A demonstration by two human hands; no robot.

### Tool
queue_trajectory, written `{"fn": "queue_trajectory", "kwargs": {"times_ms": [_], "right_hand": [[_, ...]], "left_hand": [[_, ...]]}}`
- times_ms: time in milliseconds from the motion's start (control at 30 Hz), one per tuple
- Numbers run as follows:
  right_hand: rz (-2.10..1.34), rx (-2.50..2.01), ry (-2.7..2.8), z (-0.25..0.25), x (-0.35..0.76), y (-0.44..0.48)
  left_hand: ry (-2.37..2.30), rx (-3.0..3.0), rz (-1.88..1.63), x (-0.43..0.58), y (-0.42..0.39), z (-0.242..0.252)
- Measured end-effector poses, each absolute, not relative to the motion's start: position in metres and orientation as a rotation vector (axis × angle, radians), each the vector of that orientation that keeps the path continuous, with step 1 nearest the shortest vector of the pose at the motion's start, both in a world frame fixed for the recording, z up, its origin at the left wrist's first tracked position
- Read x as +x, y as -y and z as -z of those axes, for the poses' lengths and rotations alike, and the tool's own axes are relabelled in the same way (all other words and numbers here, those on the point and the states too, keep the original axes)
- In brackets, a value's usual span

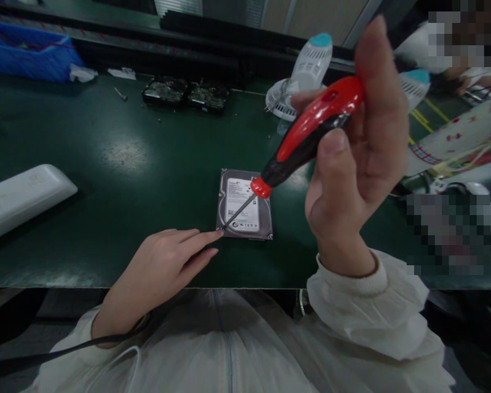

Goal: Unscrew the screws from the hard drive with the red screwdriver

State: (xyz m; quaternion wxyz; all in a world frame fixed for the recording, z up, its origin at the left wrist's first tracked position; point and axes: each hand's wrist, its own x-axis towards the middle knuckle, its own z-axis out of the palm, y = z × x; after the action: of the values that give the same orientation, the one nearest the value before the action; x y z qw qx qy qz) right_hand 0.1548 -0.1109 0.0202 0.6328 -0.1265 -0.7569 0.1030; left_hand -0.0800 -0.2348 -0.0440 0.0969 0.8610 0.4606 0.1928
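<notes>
A hard drive [242, 203] with a white label lies flat on the dark green table, label side up. My right hand [352, 147] grips the red and black handle of a screwdriver [311, 128], raised and slanting down to the left. Its thin metal shaft crosses the label, and the tip meets the drive's lower left corner. At that same corner the fingertips of my left hand [169, 259] touch the drive's edge beside the tip. The left fingers are stretched out and hold nothing visible. Any screw under the tip is too small to make out.
Two drives with bare circuit boards [186, 94] lie at the back, near a loose screw-like piece [121, 94]. A blue bin [28, 52] stands back left, a white case [28, 199] at left. White-and-teal fans [303, 76] stand behind the screwdriver. Another person is at far right.
</notes>
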Motion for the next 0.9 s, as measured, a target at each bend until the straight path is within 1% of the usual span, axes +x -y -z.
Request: {"fn": "queue_trajectory", "kwargs": {"times_ms": [133,267,433,500,700,767,900], "right_hand": [[-0.135,-0.350,1.630,-0.019,0.154,0.113],[-0.306,-0.213,1.725,-0.017,0.156,0.106],[-0.209,-0.414,1.673,-0.014,0.158,0.107],[-0.219,-0.448,1.639,-0.014,0.157,0.110],[-0.352,-0.251,1.689,-0.015,0.155,0.108],[-0.320,-0.258,1.688,-0.016,0.156,0.108],[-0.134,-0.393,1.665,-0.019,0.158,0.112]], "left_hand": [[-1.359,2.543,-0.572,-0.080,0.235,0.044],[-1.346,2.546,-0.565,-0.080,0.234,0.044],[-1.362,2.530,-0.566,-0.081,0.236,0.044],[-1.360,2.534,-0.567,-0.081,0.236,0.043],[-1.355,2.540,-0.571,-0.080,0.235,0.043],[-1.356,2.545,-0.572,-0.080,0.235,0.044],[-1.358,2.550,-0.575,-0.079,0.234,0.044]]}}
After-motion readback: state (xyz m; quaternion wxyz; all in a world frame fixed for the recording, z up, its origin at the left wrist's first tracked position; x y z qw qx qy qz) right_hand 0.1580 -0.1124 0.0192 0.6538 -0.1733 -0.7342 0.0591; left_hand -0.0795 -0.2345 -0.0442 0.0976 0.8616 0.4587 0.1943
